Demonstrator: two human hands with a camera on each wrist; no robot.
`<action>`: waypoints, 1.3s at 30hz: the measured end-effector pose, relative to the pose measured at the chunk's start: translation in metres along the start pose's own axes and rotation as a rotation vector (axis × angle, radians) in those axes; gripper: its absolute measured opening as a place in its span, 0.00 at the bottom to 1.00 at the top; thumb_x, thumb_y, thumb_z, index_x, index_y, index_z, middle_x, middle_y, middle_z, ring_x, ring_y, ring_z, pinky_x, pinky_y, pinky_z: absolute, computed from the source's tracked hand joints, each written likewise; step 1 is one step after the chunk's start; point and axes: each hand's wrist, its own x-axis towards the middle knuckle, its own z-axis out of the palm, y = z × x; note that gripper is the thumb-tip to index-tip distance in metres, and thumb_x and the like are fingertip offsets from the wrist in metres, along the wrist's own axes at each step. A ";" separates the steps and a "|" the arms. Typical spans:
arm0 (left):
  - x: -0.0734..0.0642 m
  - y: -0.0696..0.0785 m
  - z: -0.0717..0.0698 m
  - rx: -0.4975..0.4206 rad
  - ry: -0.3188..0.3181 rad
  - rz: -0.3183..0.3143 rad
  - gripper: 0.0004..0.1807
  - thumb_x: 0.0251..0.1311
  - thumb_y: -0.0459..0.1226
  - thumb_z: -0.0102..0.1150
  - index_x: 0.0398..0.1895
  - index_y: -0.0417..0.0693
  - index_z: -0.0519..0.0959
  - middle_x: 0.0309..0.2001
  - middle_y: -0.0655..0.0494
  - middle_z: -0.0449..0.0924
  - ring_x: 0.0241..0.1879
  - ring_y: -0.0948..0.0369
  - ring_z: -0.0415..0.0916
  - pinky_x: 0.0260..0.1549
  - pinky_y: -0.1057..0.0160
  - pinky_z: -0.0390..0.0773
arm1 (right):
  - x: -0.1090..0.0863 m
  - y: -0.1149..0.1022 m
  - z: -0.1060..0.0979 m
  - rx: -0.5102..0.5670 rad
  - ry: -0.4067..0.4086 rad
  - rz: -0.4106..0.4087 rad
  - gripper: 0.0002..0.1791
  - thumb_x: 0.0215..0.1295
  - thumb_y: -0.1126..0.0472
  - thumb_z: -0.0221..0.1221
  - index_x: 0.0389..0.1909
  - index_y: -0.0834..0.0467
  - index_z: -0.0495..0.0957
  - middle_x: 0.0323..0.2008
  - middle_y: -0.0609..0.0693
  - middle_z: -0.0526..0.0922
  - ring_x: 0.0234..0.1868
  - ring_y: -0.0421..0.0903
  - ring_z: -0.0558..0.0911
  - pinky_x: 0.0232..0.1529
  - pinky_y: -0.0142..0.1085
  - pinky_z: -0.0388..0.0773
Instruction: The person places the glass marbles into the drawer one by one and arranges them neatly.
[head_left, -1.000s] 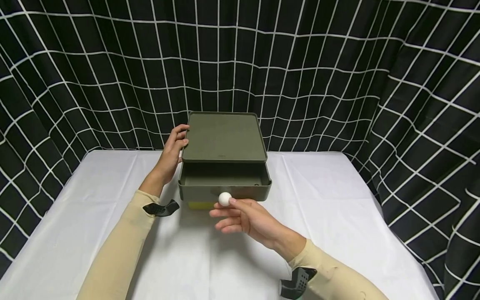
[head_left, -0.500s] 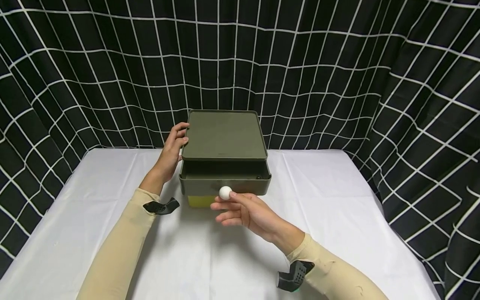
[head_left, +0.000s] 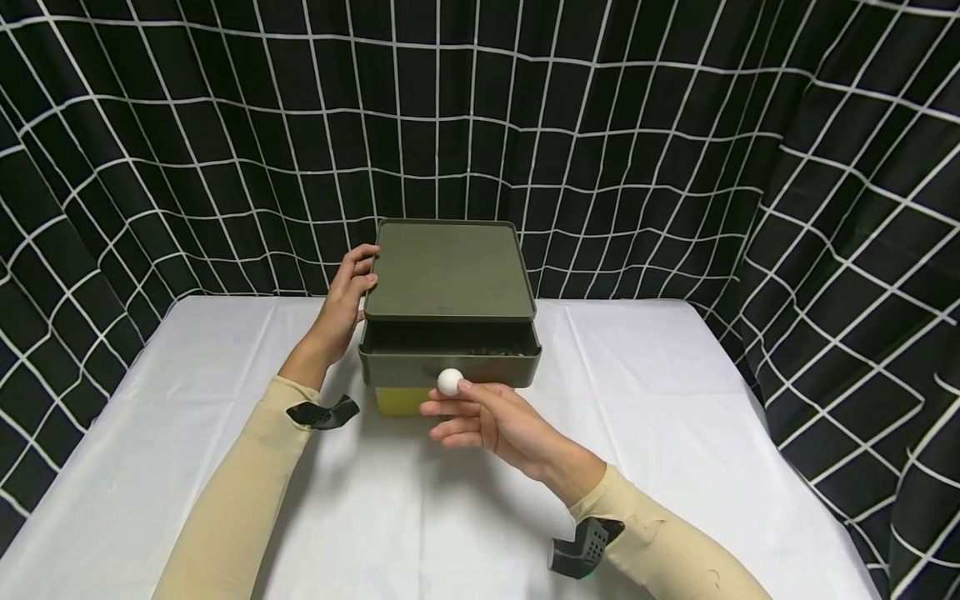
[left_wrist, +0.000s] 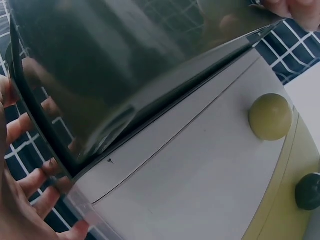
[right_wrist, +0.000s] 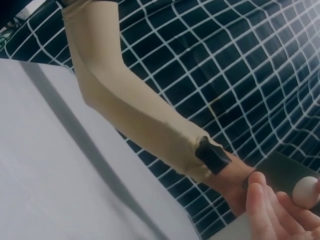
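Note:
An olive-green drawer unit (head_left: 450, 271) stands on the table with its top drawer (head_left: 401, 369) partly pulled out. My right hand (head_left: 502, 429) pinches that drawer's round white knob (head_left: 450, 382) between thumb and fingertips, the other fingers extended below. Dark small bits show inside the drawer's right end; I cannot tell what they are. Against the unit's left side rests my left hand (head_left: 341, 308), its fingers spread along the side in the left wrist view. Below the green drawer sits a white drawer (left_wrist: 200, 165) with a yellow knob (left_wrist: 270, 117), then a yellow drawer (left_wrist: 280, 190) with a dark green knob (left_wrist: 309, 192).
A white cloth (head_left: 645, 392) covers the table around the unit. Black curtains (head_left: 600, 150) with a white grid hang behind and on both sides. Dark wrist cameras (head_left: 322, 412) are strapped over the beige sleeves (head_left: 232, 483).
The top drawer has slid a little way inward, with my right hand moving along on its knob. More of the yellow drawer below shows. My left hand keeps its place.

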 end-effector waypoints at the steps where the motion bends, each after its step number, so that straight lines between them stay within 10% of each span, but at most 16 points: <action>1: 0.000 0.000 0.000 0.001 -0.001 -0.001 0.27 0.73 0.42 0.38 0.75 0.54 0.55 0.74 0.47 0.51 0.69 0.51 0.53 0.62 0.34 0.58 | 0.000 0.000 0.000 0.001 -0.002 -0.001 0.27 0.79 0.50 0.50 0.61 0.72 0.71 0.48 0.49 0.89 0.41 0.44 0.89 0.49 0.36 0.84; 18: 0.001 -0.002 0.001 -0.006 -0.007 -0.002 0.27 0.73 0.42 0.39 0.74 0.54 0.55 0.74 0.46 0.52 0.69 0.51 0.54 0.63 0.32 0.56 | 0.004 0.000 -0.004 0.003 -0.003 -0.012 0.18 0.79 0.50 0.49 0.53 0.60 0.78 0.47 0.49 0.89 0.41 0.43 0.89 0.47 0.34 0.84; 39: 0.001 0.000 0.000 -0.004 0.003 -0.002 0.27 0.73 0.41 0.38 0.74 0.55 0.55 0.73 0.47 0.52 0.68 0.52 0.55 0.62 0.35 0.58 | 0.015 -0.005 -0.010 -0.037 -0.009 -0.013 0.31 0.79 0.50 0.49 0.63 0.75 0.67 0.46 0.48 0.88 0.40 0.43 0.89 0.46 0.35 0.85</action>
